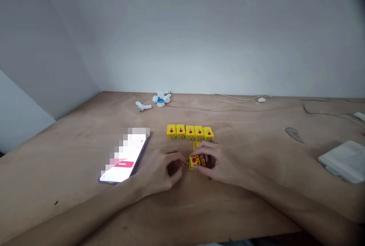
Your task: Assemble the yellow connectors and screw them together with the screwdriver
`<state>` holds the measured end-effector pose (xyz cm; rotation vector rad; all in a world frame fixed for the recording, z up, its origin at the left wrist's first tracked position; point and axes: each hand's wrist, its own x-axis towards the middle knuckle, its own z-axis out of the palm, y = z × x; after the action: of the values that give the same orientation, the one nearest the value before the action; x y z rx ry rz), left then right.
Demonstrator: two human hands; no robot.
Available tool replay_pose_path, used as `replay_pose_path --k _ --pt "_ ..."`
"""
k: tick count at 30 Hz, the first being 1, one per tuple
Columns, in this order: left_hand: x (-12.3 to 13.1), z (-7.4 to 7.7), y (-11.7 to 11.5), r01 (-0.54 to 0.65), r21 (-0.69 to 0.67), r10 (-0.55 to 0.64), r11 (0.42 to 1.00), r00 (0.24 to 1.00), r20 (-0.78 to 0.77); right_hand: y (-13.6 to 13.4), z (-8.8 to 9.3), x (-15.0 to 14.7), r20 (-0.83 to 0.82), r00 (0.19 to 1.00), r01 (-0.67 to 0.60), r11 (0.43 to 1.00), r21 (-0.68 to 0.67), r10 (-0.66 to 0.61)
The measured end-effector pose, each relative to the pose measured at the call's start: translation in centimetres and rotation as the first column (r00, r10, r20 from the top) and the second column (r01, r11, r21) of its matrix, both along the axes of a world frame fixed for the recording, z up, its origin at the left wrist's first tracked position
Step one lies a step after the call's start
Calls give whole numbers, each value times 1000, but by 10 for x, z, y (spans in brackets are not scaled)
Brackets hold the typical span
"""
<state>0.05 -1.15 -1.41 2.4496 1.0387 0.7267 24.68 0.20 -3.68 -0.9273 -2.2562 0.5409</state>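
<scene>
My right hand (218, 162) grips a small yellow plug (194, 161) with a red dot, held between thumb and fingers; its inner side appears to show, with small round recesses. Thin metal pins (187, 161) stick out from its left side, and my left hand (171, 168) pinches at their ends with thumb and forefinger. Another yellow piece (196, 145) lies just behind, partly hidden by my right fingers. Beyond it, a row of several yellow plugs (190, 132) with red dots lies on the table, their metal pins pointing toward me.
A lit phone (125, 162) lies left of my hands on the wooden table (85, 135). White plastic fittings (161, 99) sit near the wall, with a thin white cord (236, 101) farther right. A white case (346, 160) rests at the right.
</scene>
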Motion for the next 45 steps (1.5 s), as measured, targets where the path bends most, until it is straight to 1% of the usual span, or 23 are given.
replay_pose_path --k 6,12,14,17,21,25,30,35,41,45 --pt "1 1 -1 -11 -7 11 1000 1000 -12 1 1 0 9 1000 -18 1000 12 18" --pt "2 3 -1 -12 -3 12 1000 1000 15 -1 3 -3 22 999 -38 999 18 37" --pt "2 5 -2 -40 9 40 999 999 20 -3 4 -3 23 999 -25 999 23 24" --pt "1 7 -2 -116 11 116 993 993 13 -5 4 -4 19 1000 1 1000 29 -1" --pt "1 10 -1 -198 8 198 980 980 16 -5 4 -5 0 1000 -9 999 42 9" --pt "3 10 0 -195 -11 195 981 980 28 -5 4 -8 -24 1000 -5 999 54 7" --pt "2 10 -1 -204 -23 205 979 978 33 -6 4 -11 -58 998 5 999 32 -3" --pt "2 9 1 -202 -27 203 979 978 37 -7 2 -11 -63 998 24 998 50 -20" --pt "2 11 1 -227 -46 229 973 972 45 -9 -1 -9 -18 999 30 986 162 -27" --pt "0 14 0 -243 -14 244 970 968 54 -8 0 -6 34 999 -21 987 159 16"
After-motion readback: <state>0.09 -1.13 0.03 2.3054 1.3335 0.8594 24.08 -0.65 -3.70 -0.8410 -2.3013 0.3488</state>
